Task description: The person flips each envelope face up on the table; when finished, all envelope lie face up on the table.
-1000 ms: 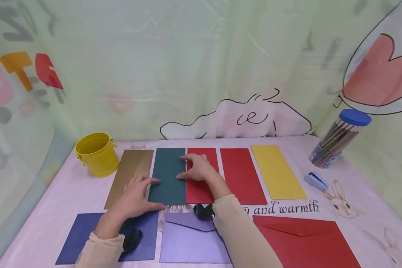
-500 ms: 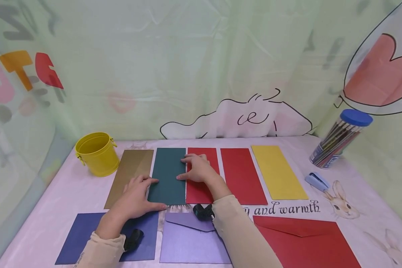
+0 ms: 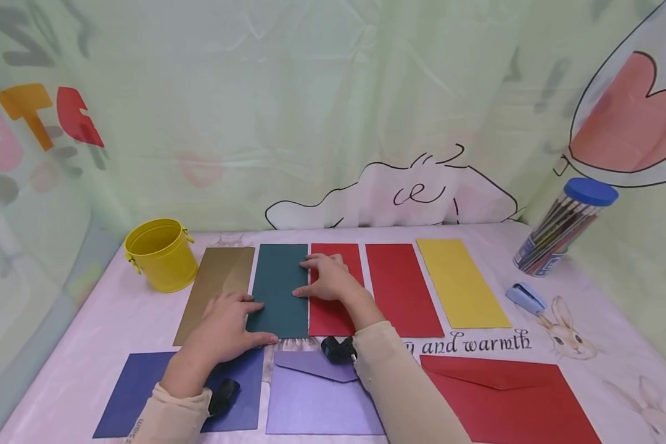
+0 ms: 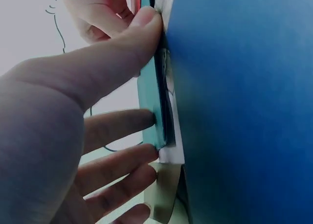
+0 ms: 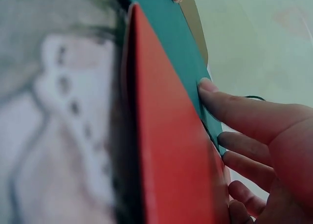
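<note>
A dark green envelope [image 3: 280,271] lies flat in the back row. My left hand [image 3: 224,327] rests at its lower left, thumb at the near edge and a fingertip over the left side. In the left wrist view the spread fingers [image 4: 120,123] touch the green envelope [image 4: 149,94]. On its right side, the thumb and a finger of my right hand [image 3: 333,283] touch the surface, the palm above a red envelope [image 3: 330,317]. The right wrist view has that thumb [image 5: 208,85] on the green paper, with the red envelope [image 5: 166,136] close in front.
A gold-brown envelope [image 3: 213,277], another red one [image 3: 402,290] and a yellow one [image 3: 463,283] share the back row. Blue [image 3: 244,394], purple [image 3: 316,407] and large red [image 3: 522,407] envelopes lie nearer. Around them stand a yellow bucket [image 3: 163,265], blue stapler [image 3: 526,298] and pencil tub [image 3: 560,237].
My left thumb has slid slightly right along the green envelope's near edge. The right hand stays almost still, and the envelopes keep their places.
</note>
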Action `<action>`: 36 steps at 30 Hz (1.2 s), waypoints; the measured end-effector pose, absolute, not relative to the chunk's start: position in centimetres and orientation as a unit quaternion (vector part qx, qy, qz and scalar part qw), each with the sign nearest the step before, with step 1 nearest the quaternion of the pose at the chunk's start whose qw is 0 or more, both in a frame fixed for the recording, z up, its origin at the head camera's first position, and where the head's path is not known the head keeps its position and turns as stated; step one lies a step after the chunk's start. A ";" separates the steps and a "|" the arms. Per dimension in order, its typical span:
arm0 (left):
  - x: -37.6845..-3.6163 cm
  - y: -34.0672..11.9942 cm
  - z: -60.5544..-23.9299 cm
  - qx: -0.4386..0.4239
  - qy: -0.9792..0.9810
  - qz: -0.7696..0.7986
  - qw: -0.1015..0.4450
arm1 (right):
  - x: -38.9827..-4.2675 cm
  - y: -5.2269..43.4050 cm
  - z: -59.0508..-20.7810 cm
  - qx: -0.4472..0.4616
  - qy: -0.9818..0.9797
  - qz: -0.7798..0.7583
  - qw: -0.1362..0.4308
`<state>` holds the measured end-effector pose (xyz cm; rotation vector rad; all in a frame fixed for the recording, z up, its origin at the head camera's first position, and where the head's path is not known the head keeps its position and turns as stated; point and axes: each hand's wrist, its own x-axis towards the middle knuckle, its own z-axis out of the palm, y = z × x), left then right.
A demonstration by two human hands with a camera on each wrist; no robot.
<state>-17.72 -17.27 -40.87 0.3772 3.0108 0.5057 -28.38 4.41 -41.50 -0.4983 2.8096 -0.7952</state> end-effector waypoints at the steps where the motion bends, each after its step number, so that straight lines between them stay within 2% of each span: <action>1: -17.7 -17.3 -40.8 0.125 0.979 0.155 0.033 | -28.4 4.4 -41.5 -0.169 0.944 -0.268 0.090; 9: -17.8 -17.5 -40.8 0.219 0.962 0.159 -0.018 | -28.5 4.5 -41.6 -0.165 0.942 -0.277 0.089; 16: -17.8 -17.3 -40.5 0.264 0.944 0.174 -0.098 | -28.7 4.7 -41.7 -0.158 0.930 -0.318 0.092; 22: -17.6 -17.1 -39.8 0.242 0.938 0.216 -0.124 | -28.7 4.5 -41.4 -0.137 0.910 -0.378 0.099; 30: -17.3 -17.2 -38.9 0.181 0.913 0.325 -0.167 | -28.8 4.3 -41.4 -0.124 0.909 -0.384 0.103; 33: -17.2 -17.3 -38.7 0.146 0.902 0.374 -0.159 | -28.9 4.3 -41.4 -0.133 0.901 -0.399 0.103; 36: -17.1 -17.4 -38.4 0.113 0.891 0.421 -0.129 | -28.9 4.4 -41.4 -0.132 0.886 -0.432 0.100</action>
